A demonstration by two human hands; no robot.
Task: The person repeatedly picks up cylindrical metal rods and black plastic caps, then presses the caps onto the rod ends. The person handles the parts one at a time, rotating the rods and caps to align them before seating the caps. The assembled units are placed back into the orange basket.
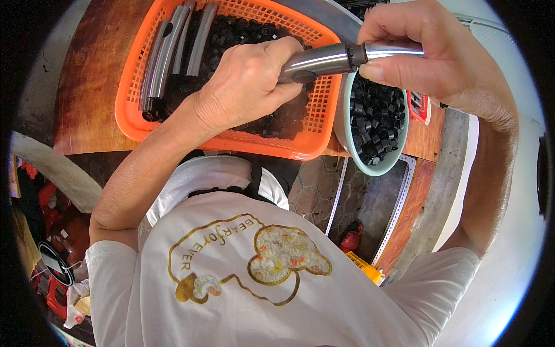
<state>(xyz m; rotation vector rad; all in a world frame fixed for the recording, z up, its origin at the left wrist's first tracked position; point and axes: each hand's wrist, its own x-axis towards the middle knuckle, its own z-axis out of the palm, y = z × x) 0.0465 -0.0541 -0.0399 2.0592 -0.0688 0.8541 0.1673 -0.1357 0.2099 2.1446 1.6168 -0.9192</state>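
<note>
My left hand [248,81] grips the thick end of a shiny metal tube [324,59] above an orange plastic basket [136,87]. My right hand [428,49] holds the narrower metal part [393,50] at the tube's right end, where a small black ring sits at the joint [359,55]. The basket holds many small black plastic pieces [243,32] and three more metal tubes [173,46] lying at its far left. A pale green bowl [378,168] full of the same black pieces stands just right of the basket, under my right hand.
The basket and bowl rest on a worn wooden table [87,87]. A small red object [419,107] lies beside the bowl. Below the table edge are perforated metal strips [399,196] and a stone floor. Red clutter sits at the far left.
</note>
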